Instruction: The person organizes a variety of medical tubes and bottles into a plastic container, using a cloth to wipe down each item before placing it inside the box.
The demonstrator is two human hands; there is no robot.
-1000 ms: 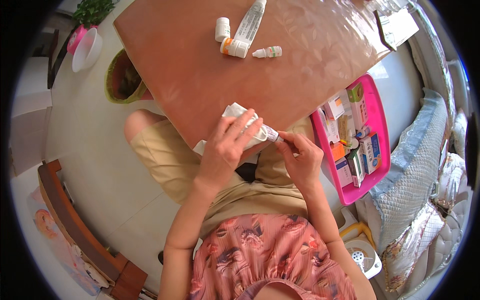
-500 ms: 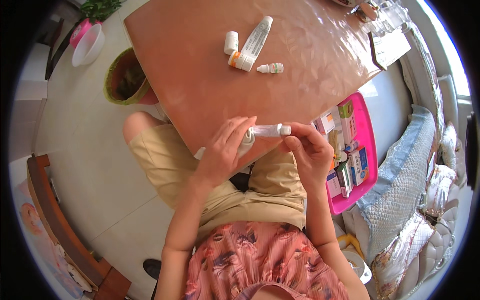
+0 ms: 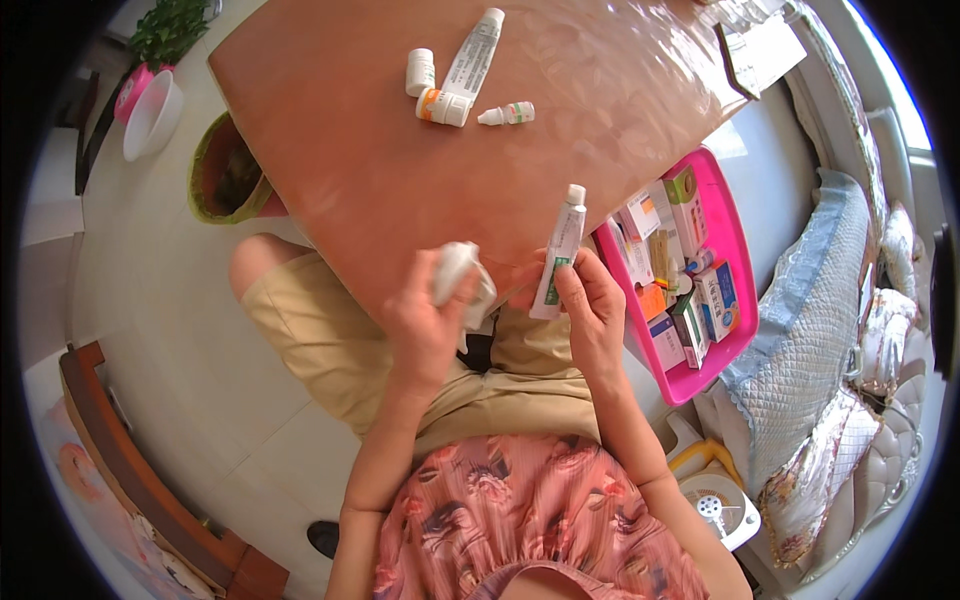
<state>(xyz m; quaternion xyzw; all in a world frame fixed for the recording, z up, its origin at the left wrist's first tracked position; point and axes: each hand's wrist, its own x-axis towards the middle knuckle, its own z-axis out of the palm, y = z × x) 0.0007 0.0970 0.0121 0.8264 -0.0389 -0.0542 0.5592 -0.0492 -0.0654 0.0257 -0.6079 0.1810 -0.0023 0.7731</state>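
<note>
Slanting a little to the right, its white cap toward the far side of the table, a white tube (image 3: 560, 250) with a green patch is held up near the table's close edge. The right hand (image 3: 595, 305) grips it by the lower half: the thumb presses flat on the printed face, fingers curl behind, and blurred fingertips show past the tube's left side. That forearm comes up from the lower edge and leans inward, wrist nearly straight.

Apart from the tube, the left hand (image 3: 422, 315) is closed around a crumpled white cloth (image 3: 460, 280), fingers bent over it and part of it hanging below; the hand is somewhat blurred. Its forearm rises steeply, tilting inward too. Both hands are in front of the person's beige trousers (image 3: 325, 315).

Just beside the right hand stands a pink basket (image 3: 733, 235) filled with small boxes. Farther off on the brown table (image 3: 350, 180), another tube (image 3: 474, 52) touches an orange-labelled bottle (image 3: 443, 107); a white bottle (image 3: 421, 72) and a small dropper bottle (image 3: 510, 114) are close by.
</note>
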